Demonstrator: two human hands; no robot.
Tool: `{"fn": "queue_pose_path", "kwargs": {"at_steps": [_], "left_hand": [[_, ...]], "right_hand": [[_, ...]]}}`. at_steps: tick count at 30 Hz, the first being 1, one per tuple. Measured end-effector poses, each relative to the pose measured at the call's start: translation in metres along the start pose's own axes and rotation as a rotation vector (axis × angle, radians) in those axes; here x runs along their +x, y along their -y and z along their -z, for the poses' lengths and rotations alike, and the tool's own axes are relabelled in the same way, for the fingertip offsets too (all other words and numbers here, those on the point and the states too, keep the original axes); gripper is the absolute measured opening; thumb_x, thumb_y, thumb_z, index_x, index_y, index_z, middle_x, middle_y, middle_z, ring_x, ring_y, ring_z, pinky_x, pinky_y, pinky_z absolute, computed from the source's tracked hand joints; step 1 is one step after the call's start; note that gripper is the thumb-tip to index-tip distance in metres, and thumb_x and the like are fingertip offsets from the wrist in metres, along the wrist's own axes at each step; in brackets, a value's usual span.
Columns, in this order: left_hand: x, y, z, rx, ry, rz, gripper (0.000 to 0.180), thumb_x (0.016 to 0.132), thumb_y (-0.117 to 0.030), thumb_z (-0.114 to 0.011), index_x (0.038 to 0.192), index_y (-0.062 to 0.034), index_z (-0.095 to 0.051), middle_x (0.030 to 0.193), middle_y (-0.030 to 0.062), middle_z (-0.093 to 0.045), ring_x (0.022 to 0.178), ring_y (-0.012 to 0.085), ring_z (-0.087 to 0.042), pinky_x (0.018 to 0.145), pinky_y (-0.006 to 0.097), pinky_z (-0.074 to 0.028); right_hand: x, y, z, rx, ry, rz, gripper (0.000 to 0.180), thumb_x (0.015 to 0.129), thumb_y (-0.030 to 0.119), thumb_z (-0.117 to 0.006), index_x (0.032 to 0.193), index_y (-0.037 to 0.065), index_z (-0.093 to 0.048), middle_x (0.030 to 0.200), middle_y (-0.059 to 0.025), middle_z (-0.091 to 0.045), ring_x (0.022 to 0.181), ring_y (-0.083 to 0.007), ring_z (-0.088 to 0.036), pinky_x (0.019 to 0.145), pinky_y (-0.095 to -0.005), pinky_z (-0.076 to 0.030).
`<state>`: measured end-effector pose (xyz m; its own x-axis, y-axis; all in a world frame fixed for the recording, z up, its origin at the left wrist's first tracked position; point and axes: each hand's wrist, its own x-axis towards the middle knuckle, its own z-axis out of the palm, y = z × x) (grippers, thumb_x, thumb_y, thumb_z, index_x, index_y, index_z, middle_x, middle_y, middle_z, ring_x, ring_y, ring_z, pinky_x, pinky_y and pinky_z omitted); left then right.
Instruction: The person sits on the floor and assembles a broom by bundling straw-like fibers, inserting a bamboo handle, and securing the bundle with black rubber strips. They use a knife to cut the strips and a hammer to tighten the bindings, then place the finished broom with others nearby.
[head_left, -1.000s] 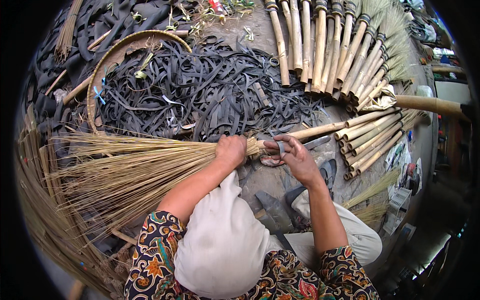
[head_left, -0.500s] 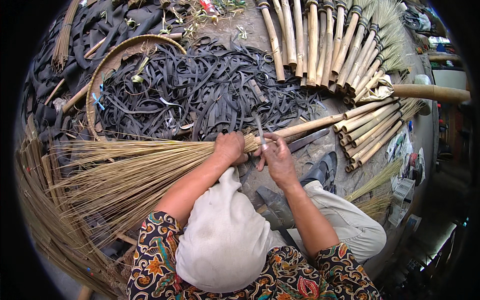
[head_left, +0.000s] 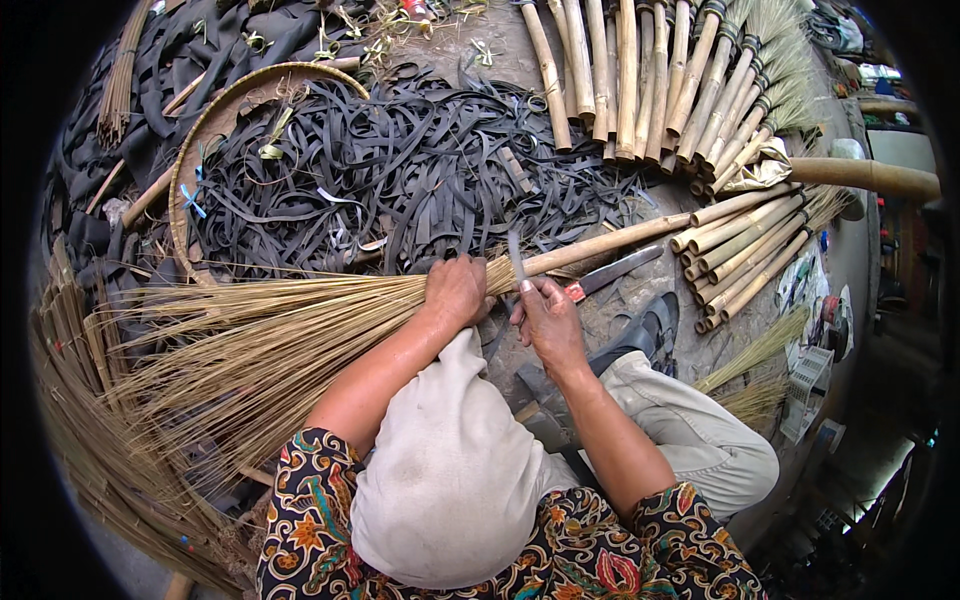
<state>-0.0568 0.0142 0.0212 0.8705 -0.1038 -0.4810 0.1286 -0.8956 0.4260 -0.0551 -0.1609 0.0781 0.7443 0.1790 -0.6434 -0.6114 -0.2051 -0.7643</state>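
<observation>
A fan of long, stiff straw-coloured broom bristles [head_left: 270,340] spreads to the left, gathered at its right end. My left hand [head_left: 457,292] is wrapped round that gathered end. Out of the bundle a bamboo handle [head_left: 615,240] runs to the right. My right hand [head_left: 552,325] grips a small knife, its narrow blade [head_left: 516,255] pointing away from me across the cut ends of the bristles, where they meet the handle. Most of the knife's grip is hidden in my fingers. A larger flat blade [head_left: 625,270], red near one end, lies just right of my right hand.
Black rubber strips [head_left: 330,190] heap over a round woven tray [head_left: 180,215] beyond my hands. Bamboo-handled brooms [head_left: 655,90] lie at the far right, with another bamboo-handled stack [head_left: 750,255] nearer. Loose bristles [head_left: 100,440] pile at the left. My sandalled foot [head_left: 650,335] is beside my right hand.
My right hand has drawn slightly left and nearer to me with the knife, uncovering the red part of the larger blade. My left hand keeps its hold on the bristles.
</observation>
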Motion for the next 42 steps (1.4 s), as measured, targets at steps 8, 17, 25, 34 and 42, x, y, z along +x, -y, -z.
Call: {"fn": "queue_pose_path", "kwargs": {"at_steps": [8, 17, 25, 34, 42], "left_hand": [[-0.003, -0.008, 0.012, -0.105, 0.06, 0.125, 0.102, 0.078, -0.033, -0.089, 0.157, -0.0002, -0.035, 0.104, 0.0204, -0.075, 0.1, 0.0356, -0.074, 0.093, 0.048, -0.052], [-0.006, 0.003, -0.006, 0.011, -0.097, -0.067, 0.085, 0.078, -0.033, -0.087, 0.151, -0.0133, -0.049, 0.107, 0.0149, -0.074, 0.1, 0.0352, -0.072, 0.096, 0.047, -0.052], [0.019, 0.0, -0.005, -0.002, 0.041, 0.079, 0.042, 0.08, -0.021, -0.081, 0.116, -0.0042, -0.068, 0.103, 0.0199, -0.075, 0.096, 0.0396, -0.075, 0.089, 0.049, -0.059], [-0.01, 0.004, 0.097, -0.374, 0.127, 0.012, 0.051, 0.069, -0.027, -0.086, 0.111, -0.0022, -0.073, 0.1, 0.0239, -0.075, 0.098, 0.0407, -0.074, 0.089, 0.049, -0.058], [-0.024, -0.01, 0.128, -0.719, 0.902, -0.244, 0.04, 0.08, -0.032, -0.088, 0.105, -0.0045, -0.074, 0.092, 0.0021, -0.074, 0.083, 0.0102, -0.065, 0.078, 0.033, -0.054]], "right_hand": [[0.005, -0.011, -0.002, -0.121, -0.03, -0.191, 0.036, 0.109, 0.037, -0.06, 0.096, 0.004, -0.069, 0.06, 0.0008, -0.055, 0.043, -0.0071, -0.044, 0.039, -0.0251, -0.034], [0.008, -0.004, 0.001, -0.038, -0.003, -0.231, 0.035, 0.109, 0.035, -0.059, 0.097, 0.004, -0.069, 0.064, -0.0002, -0.058, 0.043, -0.0069, -0.042, 0.039, -0.0253, -0.034], [-0.04, -0.019, 0.015, -0.429, 0.082, -0.072, 0.036, 0.111, 0.035, -0.049, 0.097, 0.005, -0.064, 0.075, -0.0098, -0.065, 0.069, -0.0245, -0.062, 0.065, -0.0402, -0.047], [-0.038, -0.082, 0.037, -0.831, 0.087, 0.181, 0.028, 0.109, 0.026, -0.045, 0.104, 0.007, -0.064, 0.092, -0.0248, -0.071, 0.087, -0.0502, -0.068, 0.074, -0.059, -0.052], [0.064, 0.01, 0.034, -0.872, 0.243, 0.936, 0.017, 0.092, 0.021, -0.07, 0.096, 0.009, -0.06, 0.079, -0.0099, -0.066, 0.074, -0.0329, -0.069, 0.066, -0.0423, -0.053]]}}
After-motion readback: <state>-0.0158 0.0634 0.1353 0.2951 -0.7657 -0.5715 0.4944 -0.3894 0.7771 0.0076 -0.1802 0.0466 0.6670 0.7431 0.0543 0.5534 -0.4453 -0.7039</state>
